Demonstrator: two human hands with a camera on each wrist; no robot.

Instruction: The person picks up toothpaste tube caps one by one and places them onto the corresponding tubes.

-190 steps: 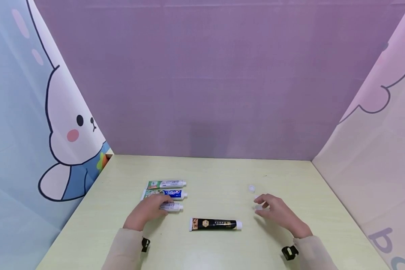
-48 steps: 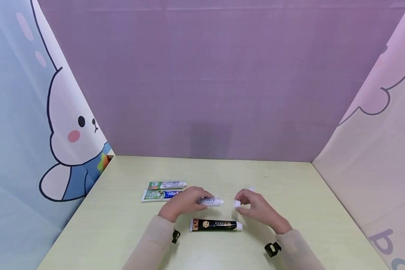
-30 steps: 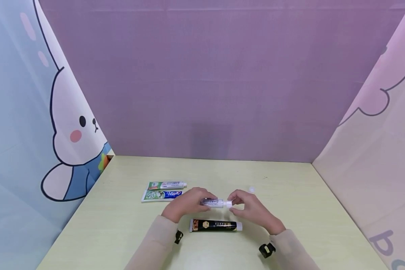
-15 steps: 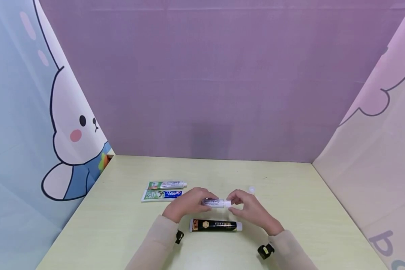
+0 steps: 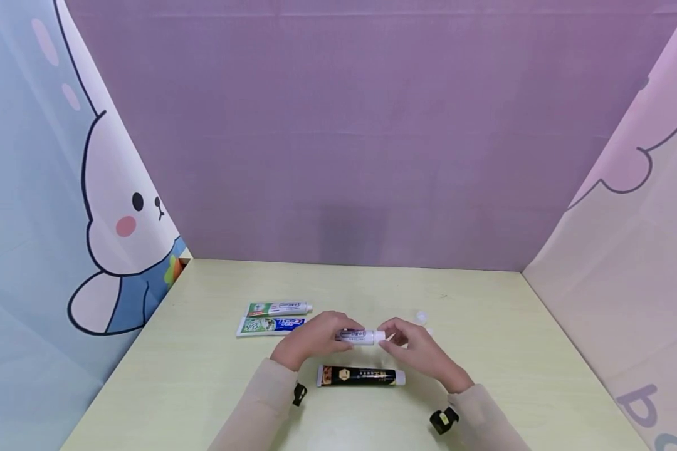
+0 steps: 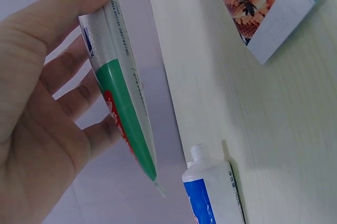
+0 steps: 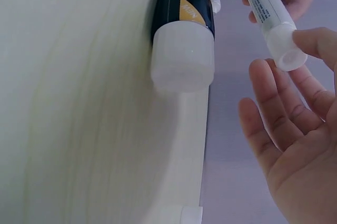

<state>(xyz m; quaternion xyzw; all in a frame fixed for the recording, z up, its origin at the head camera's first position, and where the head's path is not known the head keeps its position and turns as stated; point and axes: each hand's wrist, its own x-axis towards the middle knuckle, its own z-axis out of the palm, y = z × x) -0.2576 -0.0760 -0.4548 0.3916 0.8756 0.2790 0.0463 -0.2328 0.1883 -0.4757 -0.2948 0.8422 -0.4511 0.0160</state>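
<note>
Okay, on my feed the person's left hand point(image 5: 316, 332) is grasping a slim white-and-green soft toothpaste tube point(image 5: 358, 337), thumb on one face, fingers on the other. The pinch sits on the white part, toward the cap end; from the left wrist I see the green part and flat tail running out free past the fingers. At the other end, the tube pokes out beyond the left fingertips and points straight at the right hand point(image 5: 417, 351). That one's grasping too: thumb and a finger pinch the small round white plastic cap point(image 5: 380, 336), which sits on the tube's tip, the remaining fingers spread loosely apart from it. How far it's threaded on, I can't tell. So tube and cap make one line between the two hands, up over the pale wood-grain table point(image 5: 372, 419). Nearer my side, just in front of the hands, a black tube with gold print point(image 5: 361, 376) lies flat. Off to the left lie a green-and-white tube point(image 5: 279, 309) and, nearer, a blue, green and white tube point(image 5: 271, 326), its end hidden behind the hand. Just beyond the right hand I spot a loose translucent white cap point(image 5: 422, 317).
</note>
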